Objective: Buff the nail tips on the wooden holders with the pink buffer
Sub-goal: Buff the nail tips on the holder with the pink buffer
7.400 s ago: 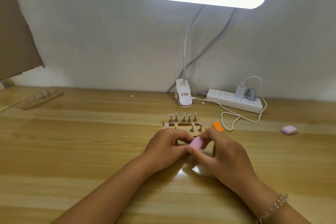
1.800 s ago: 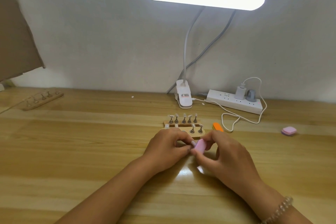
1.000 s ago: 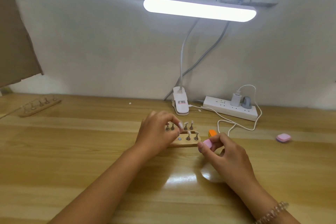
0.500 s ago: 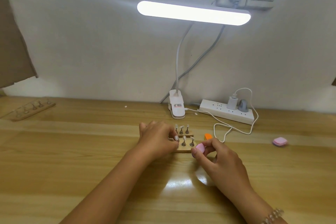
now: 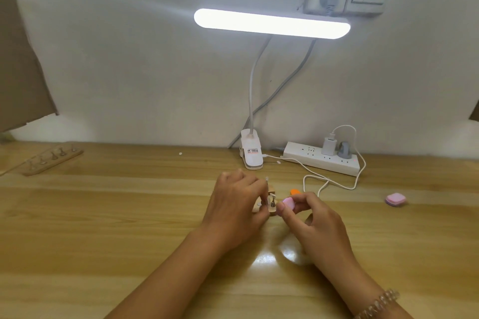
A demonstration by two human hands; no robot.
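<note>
The wooden holder [image 5: 272,212] with small metal stands and nail tips lies mid-table, mostly hidden under my left hand [image 5: 237,204]. That hand's fingertips pinch one of the stands [image 5: 264,203] on the holder. My right hand [image 5: 313,220] sits just right of it and pinches the pink buffer [image 5: 288,202] between thumb and fingers, its end close to the holder's right edge. Another stand [image 5: 272,201] shows between the two hands.
A second wooden holder [image 5: 53,159] lies far left near the wall. A clip lamp base [image 5: 251,150], a white power strip [image 5: 322,158] with its cable [image 5: 324,184], an orange block [image 5: 295,192] and a pink case [image 5: 395,199] stand behind and to the right.
My left hand left the buffer, reached over the holder and now pinches a stand. My right hand kept the pink buffer and stayed right of the holder. The view tilted up.
</note>
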